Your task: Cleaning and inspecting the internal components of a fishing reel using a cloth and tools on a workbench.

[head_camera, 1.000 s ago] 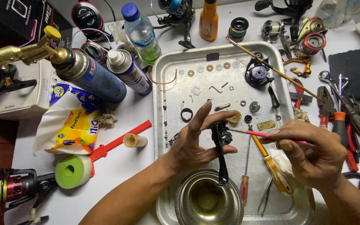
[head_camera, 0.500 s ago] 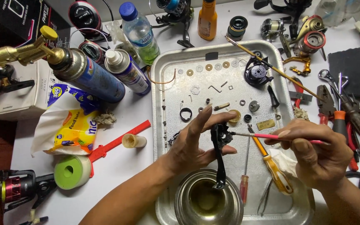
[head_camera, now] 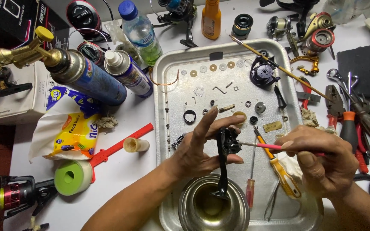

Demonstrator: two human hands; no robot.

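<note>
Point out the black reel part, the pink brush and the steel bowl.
black reel part (head_camera: 225, 147), head view, upper body.
pink brush (head_camera: 267, 146), head view, mid handle.
steel bowl (head_camera: 185, 204), head view, left rim.

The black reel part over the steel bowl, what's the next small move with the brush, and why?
Probably a short stroke across the top of the black reel part: the right hand has the pink-handled brush tip at it, while the left hand holds it upright over the steel bowl of yellowish liquid.

white table (head_camera: 125, 179) | metal tray (head_camera: 168, 64) | spray cans (head_camera: 108, 83) | pliers (head_camera: 343, 115) | green tape roll (head_camera: 73, 177)
</note>
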